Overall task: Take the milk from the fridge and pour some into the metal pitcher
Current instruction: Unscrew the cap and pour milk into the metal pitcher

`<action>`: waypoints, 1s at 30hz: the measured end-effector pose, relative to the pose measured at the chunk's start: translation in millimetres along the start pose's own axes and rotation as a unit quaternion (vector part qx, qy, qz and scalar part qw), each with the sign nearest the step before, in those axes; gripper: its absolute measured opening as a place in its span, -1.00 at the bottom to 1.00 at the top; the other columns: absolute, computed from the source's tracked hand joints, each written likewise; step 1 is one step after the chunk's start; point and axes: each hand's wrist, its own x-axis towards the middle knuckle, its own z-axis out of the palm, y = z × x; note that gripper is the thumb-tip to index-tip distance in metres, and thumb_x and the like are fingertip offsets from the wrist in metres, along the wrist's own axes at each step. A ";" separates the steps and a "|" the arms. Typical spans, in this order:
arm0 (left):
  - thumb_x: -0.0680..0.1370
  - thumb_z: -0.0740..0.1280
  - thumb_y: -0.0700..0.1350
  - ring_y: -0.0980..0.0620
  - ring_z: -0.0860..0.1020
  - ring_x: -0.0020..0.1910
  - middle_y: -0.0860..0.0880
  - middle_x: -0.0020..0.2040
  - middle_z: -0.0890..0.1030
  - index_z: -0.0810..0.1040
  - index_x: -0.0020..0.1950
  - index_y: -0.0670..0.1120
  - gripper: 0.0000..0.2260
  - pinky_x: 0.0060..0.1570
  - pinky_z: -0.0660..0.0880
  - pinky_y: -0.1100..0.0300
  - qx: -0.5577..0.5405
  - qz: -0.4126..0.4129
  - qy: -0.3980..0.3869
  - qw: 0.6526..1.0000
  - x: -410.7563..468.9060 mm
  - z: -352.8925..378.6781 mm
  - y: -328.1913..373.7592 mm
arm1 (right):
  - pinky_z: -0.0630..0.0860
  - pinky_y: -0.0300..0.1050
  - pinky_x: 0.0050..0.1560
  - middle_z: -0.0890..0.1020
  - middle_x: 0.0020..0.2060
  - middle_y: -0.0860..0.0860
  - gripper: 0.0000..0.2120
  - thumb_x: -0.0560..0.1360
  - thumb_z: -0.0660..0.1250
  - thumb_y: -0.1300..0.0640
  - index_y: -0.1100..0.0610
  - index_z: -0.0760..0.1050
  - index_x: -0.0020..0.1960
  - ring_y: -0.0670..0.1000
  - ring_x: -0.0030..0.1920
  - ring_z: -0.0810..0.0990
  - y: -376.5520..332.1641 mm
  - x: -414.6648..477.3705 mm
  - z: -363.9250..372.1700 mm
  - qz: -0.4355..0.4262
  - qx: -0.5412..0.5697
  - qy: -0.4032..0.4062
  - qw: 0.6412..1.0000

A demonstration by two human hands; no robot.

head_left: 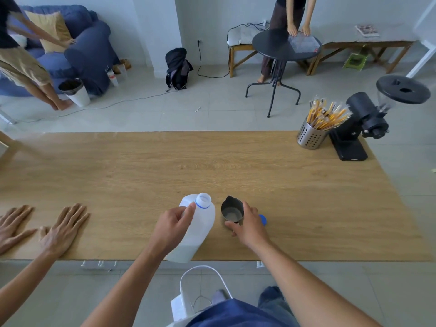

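A translucent white milk jug [198,228] with a blue neck ring stands uncapped near the front edge of the wooden table [212,166]. My left hand [173,224] grips it by the handle side near the neck. Just right of it stands the small metal pitcher [231,212], with a little pale liquid at the bottom. My right hand [247,223] holds the pitcher from its right side. The blue cap [263,219] lies on the table behind my right hand, partly hidden.
Another person's two hands [44,228] lie flat on the table at front left. A perforated steel cup of straws [312,135] and a black grinder [363,123] stand at the far right corner. Beyond are a round black table [271,47], two people and a sofa.
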 end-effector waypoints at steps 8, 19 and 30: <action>0.73 0.32 0.16 -0.04 0.19 -0.33 -0.07 -0.35 0.21 0.17 -0.28 -0.07 -0.46 -0.34 0.13 0.04 0.145 -0.019 0.011 0.989 12.6 16.9 10.5 | 0.71 -0.16 -0.09 0.40 0.41 0.06 -0.22 0.60 0.55 -0.16 0.04 0.26 0.65 0.00 -0.15 0.76 1.2 -5.0 10.3 0.000 -0.015 0.003 1.000; 0.74 0.28 0.21 -0.04 0.13 -0.38 -0.04 -0.39 0.17 0.15 -0.32 -0.07 -0.42 -0.36 0.10 0.02 0.328 0.033 -0.050 0.943 44.3 41.9 3.4 | 0.69 -0.04 0.05 0.42 0.36 0.04 -0.22 0.57 0.57 -0.16 -0.02 0.25 0.63 0.10 0.12 0.71 -1.8 -9.8 10.0 0.012 -0.019 0.003 1.000; 0.53 0.49 -0.34 -0.10 0.35 -0.37 -0.09 -0.23 0.36 0.52 0.59 0.05 -0.34 -0.39 0.30 0.14 0.604 0.203 -0.158 0.755 57.1 39.8 1.7 | 0.56 -0.35 -0.29 0.37 0.34 0.01 -0.29 0.64 0.54 -0.05 0.01 0.23 0.63 -0.07 -0.20 0.76 -8.0 -11.8 6.0 0.022 0.002 -0.010 1.000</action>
